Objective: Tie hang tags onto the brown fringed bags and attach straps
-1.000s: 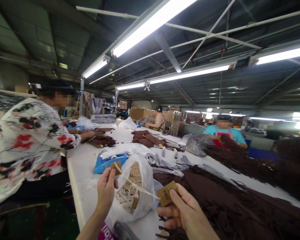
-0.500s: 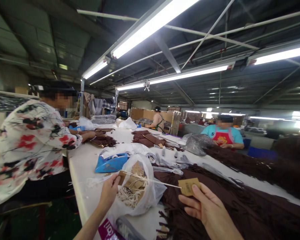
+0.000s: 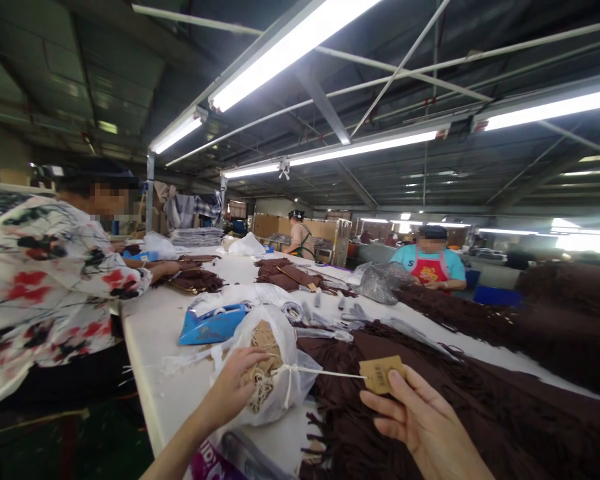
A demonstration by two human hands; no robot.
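Note:
My right hand [image 3: 425, 423] pinches a brown paper hang tag [image 3: 381, 374] over a dark brown fringed garment [image 3: 460, 413]. A white string [image 3: 325, 373] runs taut from the tag left into a clear plastic bag [image 3: 275, 363] holding more brown tags and white strings. My left hand [image 3: 237, 383] is closed on the bag's open mouth, fingers curled into the strings inside.
A blue tape dispenser [image 3: 210, 323] lies behind the bag on the white table [image 3: 155, 347]. A person in a floral shirt [image 3: 45, 280] sits at the left. Another person in a teal shirt and red apron [image 3: 433, 263] works across the table. More brown garments lie along it.
My right hand drew the tag to the right, pulling its string out of the bag. My left hand dropped from holding a tag above the bag down onto the bag's mouth.

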